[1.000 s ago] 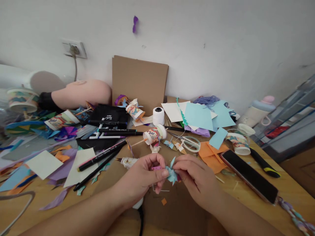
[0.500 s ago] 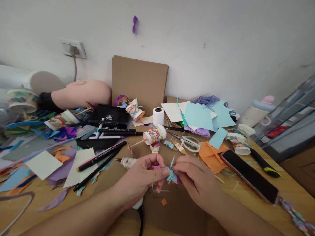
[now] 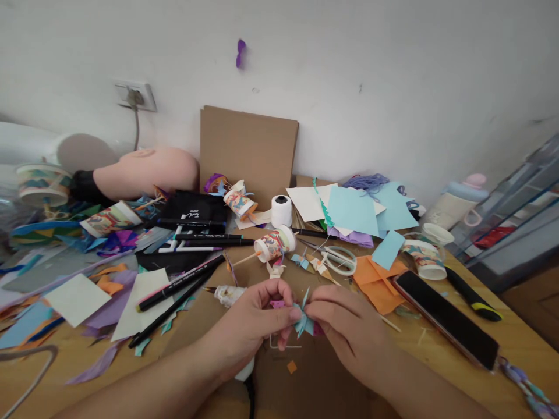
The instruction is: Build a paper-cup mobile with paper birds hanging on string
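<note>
Between my two hands is a small folded paper piece (image 3: 302, 323), light blue with pink and purple bits at its sides. My left hand (image 3: 266, 314) pinches its left part between thumb and fingers. On the other side, my right hand (image 3: 345, 326) is closed on its right part, the fingertips partly hidden behind the paper. A glue gun (image 3: 229, 295) lies behind my left hand, its nozzle to the left and its wire stand below my fingers. Just beyond my hands a patterned paper cup (image 3: 275, 243) rests on its side with a stick through it.
Brown cardboard (image 3: 305, 378) covers the table beneath my hands. Scissors (image 3: 338, 260), orange paper (image 3: 379, 282) and a phone (image 3: 448, 320) lie to the right. Markers (image 3: 179, 283) and paper scraps are spread leftward. A spool of white thread (image 3: 280, 210) stands behind the cup.
The view has tilted up slightly, so everything sits a little lower in the picture. Both hands keep their hold on the paper piece, with hardly any other movement.
</note>
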The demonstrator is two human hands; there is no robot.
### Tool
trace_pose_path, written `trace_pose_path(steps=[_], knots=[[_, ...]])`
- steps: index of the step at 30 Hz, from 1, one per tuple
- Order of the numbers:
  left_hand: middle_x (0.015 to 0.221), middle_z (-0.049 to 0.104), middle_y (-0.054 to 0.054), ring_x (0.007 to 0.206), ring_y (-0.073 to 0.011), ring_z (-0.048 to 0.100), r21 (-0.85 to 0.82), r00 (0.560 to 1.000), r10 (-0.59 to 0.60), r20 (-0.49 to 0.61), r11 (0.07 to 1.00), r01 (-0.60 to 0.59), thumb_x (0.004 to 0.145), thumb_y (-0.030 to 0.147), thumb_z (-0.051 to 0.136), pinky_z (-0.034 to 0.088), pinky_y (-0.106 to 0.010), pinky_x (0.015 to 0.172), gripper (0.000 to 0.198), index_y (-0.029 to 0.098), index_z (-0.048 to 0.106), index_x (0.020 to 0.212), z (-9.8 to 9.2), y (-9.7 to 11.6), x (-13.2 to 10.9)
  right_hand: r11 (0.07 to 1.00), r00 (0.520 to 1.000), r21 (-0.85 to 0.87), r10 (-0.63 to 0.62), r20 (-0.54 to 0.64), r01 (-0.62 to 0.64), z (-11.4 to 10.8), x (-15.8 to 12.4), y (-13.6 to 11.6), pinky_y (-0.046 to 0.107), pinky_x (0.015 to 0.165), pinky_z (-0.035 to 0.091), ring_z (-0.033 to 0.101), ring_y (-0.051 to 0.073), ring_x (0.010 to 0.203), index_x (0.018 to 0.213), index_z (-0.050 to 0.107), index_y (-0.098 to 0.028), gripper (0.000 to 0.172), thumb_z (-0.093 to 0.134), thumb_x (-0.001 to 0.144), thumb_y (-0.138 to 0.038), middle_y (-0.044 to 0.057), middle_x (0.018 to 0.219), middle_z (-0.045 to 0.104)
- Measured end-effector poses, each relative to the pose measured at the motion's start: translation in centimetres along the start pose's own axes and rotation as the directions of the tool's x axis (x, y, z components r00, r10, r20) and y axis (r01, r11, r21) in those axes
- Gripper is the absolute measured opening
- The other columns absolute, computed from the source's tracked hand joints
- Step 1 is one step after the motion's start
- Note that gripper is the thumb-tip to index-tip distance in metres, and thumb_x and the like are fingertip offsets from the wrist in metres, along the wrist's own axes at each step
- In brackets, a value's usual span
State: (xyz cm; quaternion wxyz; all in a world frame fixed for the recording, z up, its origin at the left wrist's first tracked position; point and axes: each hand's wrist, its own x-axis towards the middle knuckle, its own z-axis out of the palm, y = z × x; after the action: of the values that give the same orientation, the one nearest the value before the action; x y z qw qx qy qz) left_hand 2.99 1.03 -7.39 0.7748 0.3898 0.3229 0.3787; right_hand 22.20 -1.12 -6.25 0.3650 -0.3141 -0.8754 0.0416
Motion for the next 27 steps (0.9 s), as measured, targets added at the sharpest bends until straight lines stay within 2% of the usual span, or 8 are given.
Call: trace_pose_path(steps=[8, 14, 18, 22, 23, 25, 26, 27], knots=[[0.053, 0.052, 0.007, 0.041, -0.0045, 0.045, 0.014, 1.000, -0.003, -0.002, 1.000, 0.003, 0.059, 0.033, 0.088, 0.040, -0.016, 0.041, 0.041, 0.018, 0.053, 0.071, -0.1, -0.1, 0.0, 0.999, 1.000, 0.034, 0.010, 0.004, -0.011, 0.1, -0.1, 0.2, 0.026, 0.072, 0.050, 0.060, 0.016, 0.082, 0.101, 0.062, -0.019, 0.024, 0.045, 0.093, -0.004, 0.008, 0.093, 0.066], [0.051, 0.051, 0.008, 0.041, -0.0046, 0.046, 0.015, 1.000, 0.014, -0.001, 1.000, -0.014, 0.060, 0.032, 0.088, 0.040, -0.016, 0.042, 0.039, 0.017, 0.052, 0.070, -0.2, -0.2, 0.1, 0.961, 0.988, 0.229, 0.149, 0.034, -0.153, 0.1, 0.0, 0.4, 0.024, 0.074, 0.049, 0.061, 0.014, 0.082, 0.103, 0.063, -0.021, 0.019, 0.047, 0.097, -0.012, 0.005, 0.093, 0.065], [0.053, 0.053, 0.007, 0.041, -0.0042, 0.047, -0.014, 1.000, -0.002, 0.001, 1.000, 0.002, 0.060, 0.031, 0.088, 0.039, -0.015, 0.042, 0.038, 0.017, 0.053, 0.070, -0.2, -0.1, 0.0, 0.867, 0.927, 0.344, 0.376, 0.021, -0.359, 0.3, 0.4, 0.4, 0.023, 0.072, 0.050, 0.063, 0.014, 0.081, 0.102, 0.061, -0.026, 0.016, 0.046, 0.099, -0.022, 0.001, 0.091, 0.066], [0.051, 0.054, 0.007, 0.042, -0.0044, 0.047, -0.089, 0.998, -0.037, -0.050, 0.996, 0.032, 0.058, 0.027, 0.089, 0.039, -0.015, 0.043, 0.039, 0.017, 0.054, 0.070, -0.1, 0.1, 0.2, 0.846, 0.806, 0.264, 0.526, -0.271, -0.463, -0.4, 0.8, 0.6, 0.028, 0.078, 0.047, 0.061, 0.018, 0.093, 0.102, 0.060, -0.024, 0.014, 0.047, 0.096, -0.027, 0.003, 0.099, 0.066], [0.050, 0.053, 0.007, 0.043, -0.0044, 0.047, -0.102, 0.997, -0.032, -0.076, 0.995, 0.024, 0.058, 0.027, 0.089, 0.038, -0.015, 0.044, 0.039, 0.017, 0.053, 0.069, -0.2, 0.1, 0.3, 0.845, 0.800, 0.234, 0.532, -0.278, -0.481, -0.8, 0.9, 0.7, 0.028, 0.075, 0.046, 0.060, 0.018, 0.089, 0.094, 0.060, -0.023, 0.013, 0.048, 0.095, -0.028, 0.003, 0.093, 0.065], [0.049, 0.054, 0.007, 0.044, -0.0045, 0.046, -0.119, 0.992, -0.008, -0.129, 0.993, -0.008, 0.059, 0.025, 0.089, 0.038, -0.015, 0.044, 0.038, 0.017, 0.053, 0.068, -0.3, 0.0, 0.5, 0.828, 0.830, 0.175, 0.551, -0.084, -0.532, -1.5, 0.7, 0.9, 0.026, 0.062, 0.042, 0.057, 0.016, 0.072, 0.073, 0.058, -0.021, 0.023, 0.050, 0.093, -0.029, 0.001, 0.073, 0.060], [0.050, 0.055, 0.007, 0.044, -0.0046, 0.047, -0.126, 0.988, 0.009, -0.152, 0.992, -0.028, 0.059, 0.025, 0.089, 0.039, -0.015, 0.044, 0.038, 0.017, 0.053, 0.068, -0.4, -0.1, 0.6, 0.818, 0.830, 0.141, 0.549, 0.095, -0.557, -1.7, 0.6, 1.0, 0.026, 0.057, 0.038, 0.054, 0.015, 0.064, 0.065, 0.056, -0.020, 0.030, 0.051, 0.093, -0.030, -0.001, 0.064, 0.057], [0.050, 0.055, 0.007, 0.045, -0.0046, 0.047, -0.133, 0.984, 0.028, -0.175, 0.990, -0.051, 0.059, 0.024, 0.089, 0.040, -0.015, 0.044, 0.037, 0.017, 0.053, 0.069, -0.6, -0.1, 0.7, 0.812, 0.800, 0.105, 0.530, 0.281, -0.575, -1.7, 0.4, 1.1, 0.025, 0.053, 0.035, 0.051, 0.014, 0.059, 0.061, 0.056, -0.020, 0.034, 0.053, 0.092, -0.032, -0.002, 0.059, 0.055]])
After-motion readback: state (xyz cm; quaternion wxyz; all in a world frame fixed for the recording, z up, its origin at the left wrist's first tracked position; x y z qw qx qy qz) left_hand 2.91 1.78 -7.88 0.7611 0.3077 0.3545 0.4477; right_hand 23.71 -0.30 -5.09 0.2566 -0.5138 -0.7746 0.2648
